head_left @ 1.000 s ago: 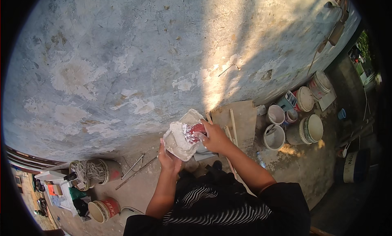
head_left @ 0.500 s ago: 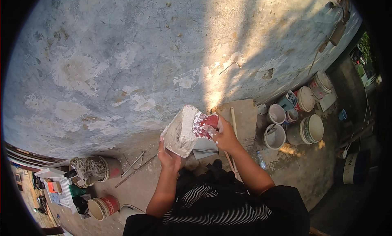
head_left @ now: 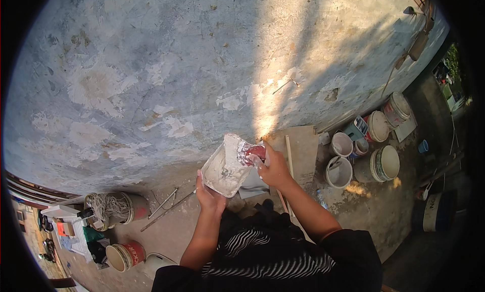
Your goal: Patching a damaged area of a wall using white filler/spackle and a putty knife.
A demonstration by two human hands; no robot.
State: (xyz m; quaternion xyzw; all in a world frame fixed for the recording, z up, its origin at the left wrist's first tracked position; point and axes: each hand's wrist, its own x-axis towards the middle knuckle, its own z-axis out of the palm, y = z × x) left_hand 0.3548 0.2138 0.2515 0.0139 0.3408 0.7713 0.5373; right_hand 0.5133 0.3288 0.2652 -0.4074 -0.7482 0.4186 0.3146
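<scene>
In the middle, my left hand (head_left: 209, 197) grips a pale rectangular tray (head_left: 230, 193) by its left side and lower edge. White putty (head_left: 221, 172) coats its inside. My right hand (head_left: 276, 166) is closed round the red handle of a putty knife (head_left: 256, 152). White paste smears the knife and my fingers. The blade lies against the putty at the tray's upper right, mostly hidden under it. Just ahead stands a grey-blue wall (head_left: 151, 64) with lighter patches and a strip of sunlight.
Several paint buckets (head_left: 385, 163) and tubs stand along the wall at right. On the left are a bucket with tangled string (head_left: 112, 207) and a red and white bucket (head_left: 125, 256). Metal rods (head_left: 166, 211), a board (head_left: 303, 145) and a plastic bottle (head_left: 322, 198) lie on the floor.
The tray has tilted and dropped slightly, so more of its putty-coated inside shows. The putty knife has shifted slightly with my right hand. Both hands keep their holds.
</scene>
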